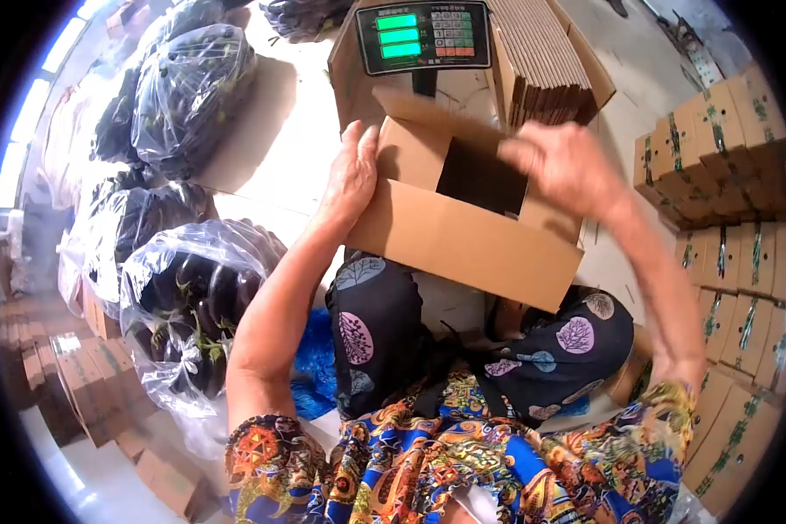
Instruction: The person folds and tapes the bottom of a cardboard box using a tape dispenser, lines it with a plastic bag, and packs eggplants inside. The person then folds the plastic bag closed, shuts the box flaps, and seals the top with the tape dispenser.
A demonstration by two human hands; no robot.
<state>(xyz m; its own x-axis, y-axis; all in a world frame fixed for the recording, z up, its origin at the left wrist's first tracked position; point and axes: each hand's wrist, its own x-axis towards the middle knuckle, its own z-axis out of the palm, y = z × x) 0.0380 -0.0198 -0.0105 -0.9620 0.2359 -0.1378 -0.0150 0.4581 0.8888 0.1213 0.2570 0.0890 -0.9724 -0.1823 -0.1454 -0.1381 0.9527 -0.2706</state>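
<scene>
An open cardboard box rests tilted over my lap, its dark inside showing between the flaps. At its left end, my left hand grips the side, with the fingers pointing up along the cardboard. My right hand is curled at the far right edge of the box, fingers closed around a raised flap that is smeared by motion. The tips of the right fingers are blurred.
A digital scale display stands ahead, beside a stack of flat cardboard. Clear plastic bags of eggplants lie at left, with more bags behind. Stacked cartons line the right; other cartons sit at lower left.
</scene>
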